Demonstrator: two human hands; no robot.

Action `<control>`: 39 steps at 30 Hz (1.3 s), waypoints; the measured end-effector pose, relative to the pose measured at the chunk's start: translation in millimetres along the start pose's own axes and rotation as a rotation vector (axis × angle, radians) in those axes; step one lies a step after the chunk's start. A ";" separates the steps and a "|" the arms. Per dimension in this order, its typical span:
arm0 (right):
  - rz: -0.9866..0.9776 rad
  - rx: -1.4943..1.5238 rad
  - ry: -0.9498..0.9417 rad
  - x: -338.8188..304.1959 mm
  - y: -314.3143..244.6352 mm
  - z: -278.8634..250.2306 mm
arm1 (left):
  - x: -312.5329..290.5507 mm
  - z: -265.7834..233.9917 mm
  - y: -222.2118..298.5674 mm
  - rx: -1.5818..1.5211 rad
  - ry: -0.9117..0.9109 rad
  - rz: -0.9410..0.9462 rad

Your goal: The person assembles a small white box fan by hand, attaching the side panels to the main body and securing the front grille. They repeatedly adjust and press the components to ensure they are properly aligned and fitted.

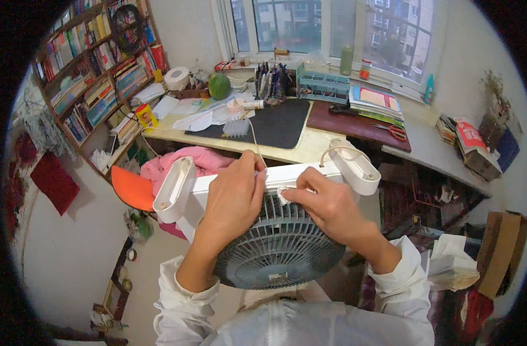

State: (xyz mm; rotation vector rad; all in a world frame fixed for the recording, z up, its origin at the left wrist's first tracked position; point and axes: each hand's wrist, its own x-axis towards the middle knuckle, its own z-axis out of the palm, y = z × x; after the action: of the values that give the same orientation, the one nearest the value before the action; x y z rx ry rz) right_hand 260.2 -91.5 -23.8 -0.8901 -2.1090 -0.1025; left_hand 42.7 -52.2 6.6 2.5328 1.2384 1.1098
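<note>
A fan stands upside down in front of my body, its round dark grille [281, 245] facing me and its white base [309, 172] on top. Two long white feet, the left foot [174, 190] and the right foot [356, 168], stick out at the base's ends. My left hand [232, 193] is closed over the base's left half, its fingertips partly hidden. A crumpled white tissue [283, 195] is pinched in my right hand [330, 205], pressed where the base meets the grille's upper edge. A pale cord [254, 135] rises beside my left fingers.
Beyond the fan is a desk [177, 137] with a black mat [281, 124], a green melon [219, 86], pens and papers. Red-handled scissors [395, 132] lie on the right. An orange chair back [131, 188] with pink cloth [185, 164] stands left; cardboard boxes [500, 254] stand right.
</note>
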 end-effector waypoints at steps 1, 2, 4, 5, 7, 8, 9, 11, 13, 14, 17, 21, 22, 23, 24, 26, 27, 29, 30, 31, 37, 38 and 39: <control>0.032 -0.005 -0.031 3.3 -2.9 -2.9 | -0.4 -0.5 -1.1 0.002 -0.004 0.000; 0.064 -0.011 -0.063 5.6 -5.6 -5.7 | -0.5 -0.7 -2.2 0.003 -0.009 0.002; 0.120 -0.024 -0.076 6.4 -9.2 -5.2 | -0.8 1.3 -2.4 0.008 0.013 0.016; 0.149 -0.033 -0.083 5.7 -10.3 -5.2 | -1.6 1.6 -2.2 0.008 0.006 0.008; 0.165 -0.037 -0.097 1.8 -9.8 -9.2 | -1.6 1.1 -1.9 0.009 -0.006 0.000; 0.183 -0.049 -0.114 -1.7 -9.3 -11.8 | -2.1 2.3 -3.9 0.011 -0.005 -0.003; 0.201 -0.063 -0.126 -6.1 -7.7 -15.1 | -2.1 3.6 -6.0 0.017 -0.002 0.000; 0.268 -0.087 -0.142 -21.9 5.1 -19.6 | -2.1 3.6 -9.9 0.016 -0.007 -0.022; 0.301 -0.119 -0.119 -37.7 14.6 -16.0 | -0.1 -0.4 -12.6 0.007 -0.031 -0.056; 0.294 -0.139 -0.096 -45.3 18.4 -12.2 | -0.4 -1.0 -13.9 0.017 -0.040 -0.093; 0.307 -0.136 -0.039 -54.9 22.3 -8.9 | 0.4 1.2 -13.0 0.025 -0.023 -0.078; 0.324 -0.132 0.038 -61.1 10.7 -9.4 | 0.6 0.1 -6.8 -0.002 -0.021 -0.030; 0.325 -0.145 0.054 -64.7 8.2 -10.6 | 1.4 0.2 -5.4 0.002 -0.034 -0.033; 0.336 -0.133 0.075 -68.1 6.8 -10.7 | 2.2 0.1 -3.8 0.006 -0.048 -0.035; 0.348 -0.121 0.090 -72.6 5.2 -10.8 | 1.7 0.8 -1.9 0.007 -0.063 -0.041; 0.369 -0.111 0.104 -78.5 2.7 -13.4 | 3.9 3.9 0.7 -0.002 -0.060 -0.019; 0.378 -0.113 0.105 -80.4 1.4 -15.8 | 5.3 5.4 2.1 -0.006 -0.059 -0.005; 0.410 -0.097 0.074 -89.9 4.0 -20.7 | 5.6 6.9 3.0 0.010 -0.068 -0.023; 0.434 -0.082 0.050 -103.4 13.0 -23.3 | 7.6 8.3 4.1 0.021 -0.073 -0.024; 0.460 -0.072 0.027 -114.2 19.0 -23.0 | 9.0 8.5 2.5 0.032 -0.075 -0.041; 0.572 0.037 0.060 -137.7 29.7 -4.8 | 6.2 4.2 -13.3 0.035 -0.061 -0.114; 0.574 -0.004 0.037 -138.7 29.3 -5.5 | 6.2 4.2 -15.9 0.036 -0.043 -0.079; 0.573 -0.050 0.011 -140.5 29.9 -8.7 | 6.5 4.9 -15.9 0.033 -0.042 -0.080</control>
State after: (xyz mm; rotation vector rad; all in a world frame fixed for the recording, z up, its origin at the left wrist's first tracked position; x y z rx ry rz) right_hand 342.2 -150.9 -126.0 -1.4807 -1.7704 0.1388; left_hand 38.4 -36.1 0.4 2.4925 1.3447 1.0233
